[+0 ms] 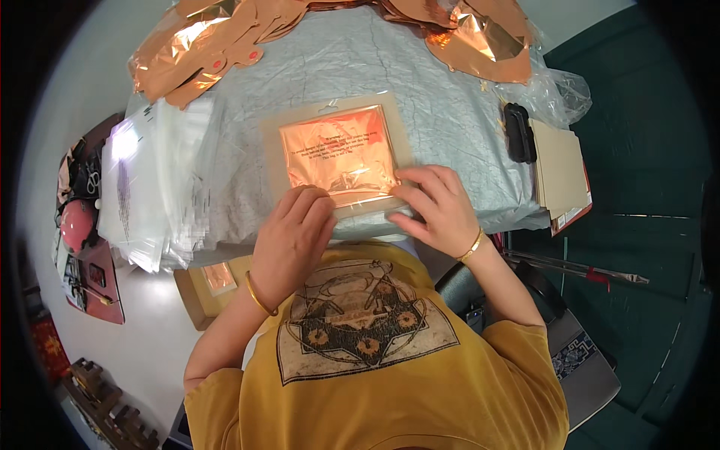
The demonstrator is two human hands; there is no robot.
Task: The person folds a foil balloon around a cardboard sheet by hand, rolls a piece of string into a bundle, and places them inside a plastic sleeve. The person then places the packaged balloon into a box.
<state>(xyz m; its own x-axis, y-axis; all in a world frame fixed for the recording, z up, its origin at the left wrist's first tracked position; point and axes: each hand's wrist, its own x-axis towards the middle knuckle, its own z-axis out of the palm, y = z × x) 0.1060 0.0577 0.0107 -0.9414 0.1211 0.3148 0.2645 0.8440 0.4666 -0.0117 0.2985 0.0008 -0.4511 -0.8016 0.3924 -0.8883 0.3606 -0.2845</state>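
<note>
A clear plastic bag (276, 159) lies flat on the grey-covered table in front of me, with a folded copper-coloured foil piece (341, 169) inside it. Dark print runs across the bag's front, and a hang hole shows at its top. At its lower left edge my left hand (294, 232) is closed, the bent fingers pressed together on the plastic; its thumb is partly hidden. My right hand (441, 210) touches the lower right corner with its fingertips, fingers and thumb apart.
Copper-coloured foil and brown card pieces (476, 45) lie along the far side. A stack of clear bags (154, 187) is at left. A black object (519, 133) and beige cards (559, 169) sit at right. A cardboard box (196, 300) stands below the table edge.
</note>
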